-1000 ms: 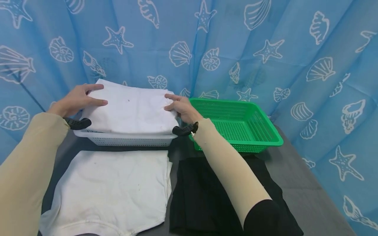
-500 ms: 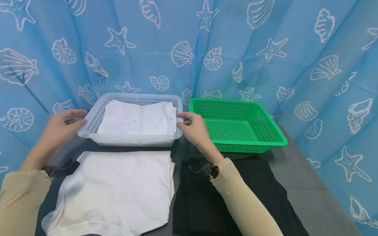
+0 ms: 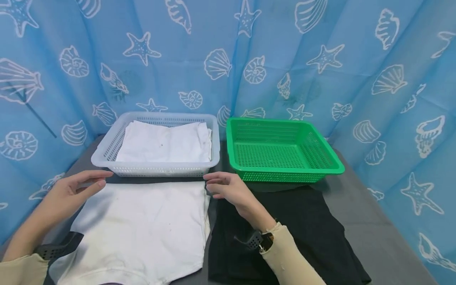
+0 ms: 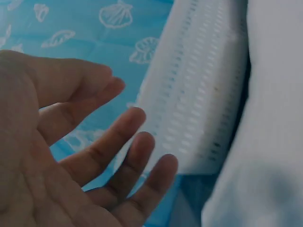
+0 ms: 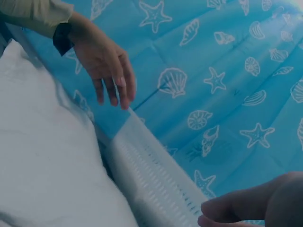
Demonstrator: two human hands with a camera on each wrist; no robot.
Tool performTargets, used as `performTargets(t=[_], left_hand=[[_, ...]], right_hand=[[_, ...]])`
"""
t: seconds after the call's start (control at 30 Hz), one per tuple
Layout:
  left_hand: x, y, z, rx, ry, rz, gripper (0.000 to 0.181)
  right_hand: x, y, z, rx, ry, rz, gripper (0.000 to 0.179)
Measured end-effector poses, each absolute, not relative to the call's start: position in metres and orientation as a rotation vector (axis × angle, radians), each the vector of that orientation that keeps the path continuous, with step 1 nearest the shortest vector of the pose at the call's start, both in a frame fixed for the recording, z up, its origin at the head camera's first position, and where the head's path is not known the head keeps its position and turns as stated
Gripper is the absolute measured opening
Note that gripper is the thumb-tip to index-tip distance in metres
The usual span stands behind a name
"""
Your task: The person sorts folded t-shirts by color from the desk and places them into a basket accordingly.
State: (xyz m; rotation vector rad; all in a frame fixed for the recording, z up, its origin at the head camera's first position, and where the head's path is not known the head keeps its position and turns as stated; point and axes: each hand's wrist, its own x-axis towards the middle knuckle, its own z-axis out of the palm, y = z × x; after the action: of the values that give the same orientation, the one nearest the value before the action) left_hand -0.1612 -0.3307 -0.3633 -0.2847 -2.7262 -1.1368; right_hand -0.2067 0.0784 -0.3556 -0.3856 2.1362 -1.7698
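A folded white garment (image 3: pixel 164 143) lies inside the white perforated basket (image 3: pixel 164 168) at the back left. My left hand (image 3: pixel 69 194) hovers near the basket's front left corner, fingers loosely bent and holding nothing; the left wrist view shows its spread fingers (image 4: pixel 135 163) apart from the basket wall. Beyond the white basket's front right corner, my right hand (image 3: pixel 231 190) hangs in the air with relaxed, slightly curled fingers and nothing in its grasp. Between the hands a second white garment (image 3: pixel 142 227), folded with its neckline toward me, lies on the table.
A green perforated basket (image 3: pixel 285 176) with nothing in it stands at the back right. In front of it a folded black garment (image 3: pixel 285 237) lies on the grey table (image 3: pixel 370 245). A blue curtain (image 3: pixel 270 47) with shell prints hangs behind and at the sides.
Both hands lowered the folded white garment into the white basket and let it go. They have since drawn back toward me, away from the basket.
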Motion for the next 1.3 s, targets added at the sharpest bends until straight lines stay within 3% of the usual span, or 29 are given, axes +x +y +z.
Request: performTargets(t=[0.27,0.53,0.83,1.3], left_hand=[[-0.159,-0.349,-0.390,-0.218,-2.835,-1.147,0.041],[-0.164,-0.357,-0.406,-0.001,-2.991,-1.208,0.068],[-0.173,-0.361,-0.408,0.111,-3.152,-1.344,0.086],[-0.172,-0.349,-0.410,-0.031,-3.132,-1.581,0.070]], right_hand=[[-0.215,0.078,-0.370,-0.317,1.973,-1.708,0.046],[-0.214,0.072,-0.376,-0.284,1.913,-1.759,0.054],[-0.212,0.071,-0.379,-0.284,1.964,-1.736,0.053],[-0.215,0.069,-0.383,-0.182,1.609,-1.845,0.059]])
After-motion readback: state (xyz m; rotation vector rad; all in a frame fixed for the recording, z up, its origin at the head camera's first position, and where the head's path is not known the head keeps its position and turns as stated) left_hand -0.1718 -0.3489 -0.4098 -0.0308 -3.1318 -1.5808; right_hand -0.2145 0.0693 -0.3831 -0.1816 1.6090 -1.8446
